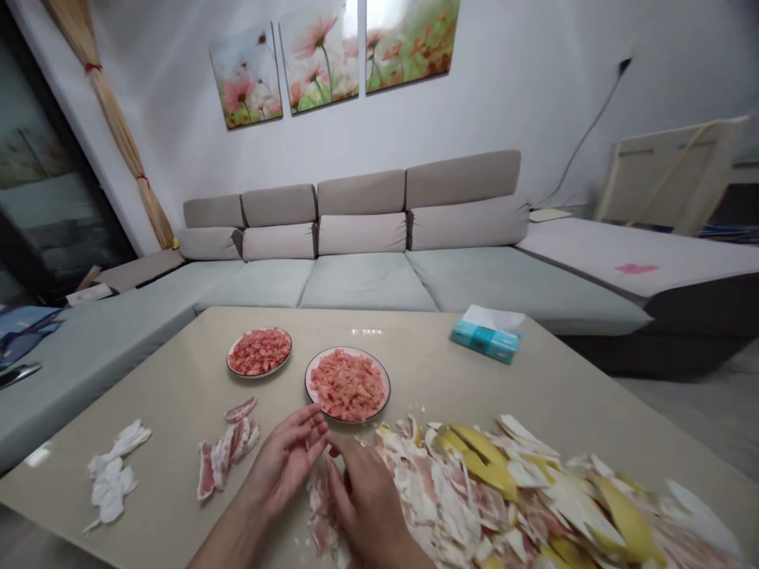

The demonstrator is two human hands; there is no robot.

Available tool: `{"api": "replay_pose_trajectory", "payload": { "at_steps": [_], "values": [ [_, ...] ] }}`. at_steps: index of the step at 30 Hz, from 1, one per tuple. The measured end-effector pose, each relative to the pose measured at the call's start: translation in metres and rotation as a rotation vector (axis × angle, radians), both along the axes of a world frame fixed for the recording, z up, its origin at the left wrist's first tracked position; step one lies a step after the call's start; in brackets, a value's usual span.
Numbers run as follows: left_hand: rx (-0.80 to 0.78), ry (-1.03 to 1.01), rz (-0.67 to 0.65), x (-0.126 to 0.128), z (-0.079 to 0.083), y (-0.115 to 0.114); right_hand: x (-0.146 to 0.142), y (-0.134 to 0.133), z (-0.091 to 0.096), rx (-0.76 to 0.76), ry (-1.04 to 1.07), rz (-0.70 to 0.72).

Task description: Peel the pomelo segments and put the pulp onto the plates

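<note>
My left hand is above the table, palm turned up, its fingers slightly bent and apart. Close beside it is my right hand, back toward me, with its fingertips at the left fingers and a gap between thumb and forefinger. No held piece shows in either hand. Just beyond the fingers stands a plate of pink pomelo flesh. Unshredded pomelo segments lie left of my left hand. Scraps of pomelo membrane are under and between my hands. A large heap of membranes and yellow pomelo peel spreads to the right.
A second plate of pomelo flesh sits farther back on the cream table. Crumpled white tissues lie at the left, and a blue tissue pack at the back right. Behind the table runs a grey sofa.
</note>
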State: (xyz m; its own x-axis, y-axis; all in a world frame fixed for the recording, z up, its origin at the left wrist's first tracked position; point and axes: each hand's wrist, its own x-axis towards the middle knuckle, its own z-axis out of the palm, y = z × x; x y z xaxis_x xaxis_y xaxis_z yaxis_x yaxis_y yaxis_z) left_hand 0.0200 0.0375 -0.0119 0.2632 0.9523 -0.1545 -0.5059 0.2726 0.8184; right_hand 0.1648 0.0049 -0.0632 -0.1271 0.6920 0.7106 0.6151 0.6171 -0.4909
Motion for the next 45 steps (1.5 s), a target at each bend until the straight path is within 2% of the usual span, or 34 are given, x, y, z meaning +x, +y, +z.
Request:
{"api": "replay_pose_trajectory", "payload": {
  "at_steps": [3, 6, 11, 14, 19, 23, 29, 34, 41, 45],
  "values": [
    [-0.048, -0.112, 0.015, 0.000, -0.009, -0.018, -0.001, -0.003, 0.002, -0.111, 0.137, 0.066],
    [-0.052, -0.043, -0.009, -0.003, -0.014, -0.023, -0.002, -0.004, 0.006, -0.206, 0.220, 0.124],
    [-0.032, 0.108, -0.028, -0.009, -0.016, -0.024, -0.004, -0.006, 0.004, -0.333, 0.183, 0.183],
    [-0.022, 0.151, -0.045, -0.008, -0.014, -0.027, -0.006, -0.007, 0.002, -0.370, 0.181, 0.167],
    [-0.055, 0.092, -0.048, -0.009, -0.013, -0.029, -0.007, -0.004, 0.006, -0.405, 0.261, 0.107],
    [-0.004, 0.213, -0.008, -0.011, -0.018, -0.025, -0.006, -0.002, 0.010, -0.463, 0.317, 0.072],
    [0.055, 0.396, 0.066, -0.012, -0.021, -0.020, -0.004, -0.002, 0.009, -0.563, 0.446, 0.092],
    [0.135, 0.435, 0.106, -0.011, -0.025, -0.020, -0.003, -0.002, 0.009, -0.652, 0.536, 0.107],
    [0.286, 0.503, 0.133, -0.012, -0.030, -0.022, -0.002, -0.001, 0.016, -0.696, 0.536, 0.094],
    [0.277, 0.519, 0.103, -0.012, -0.032, -0.023, -0.001, -0.001, 0.019, -0.777, 0.571, 0.107]
  ]
}}
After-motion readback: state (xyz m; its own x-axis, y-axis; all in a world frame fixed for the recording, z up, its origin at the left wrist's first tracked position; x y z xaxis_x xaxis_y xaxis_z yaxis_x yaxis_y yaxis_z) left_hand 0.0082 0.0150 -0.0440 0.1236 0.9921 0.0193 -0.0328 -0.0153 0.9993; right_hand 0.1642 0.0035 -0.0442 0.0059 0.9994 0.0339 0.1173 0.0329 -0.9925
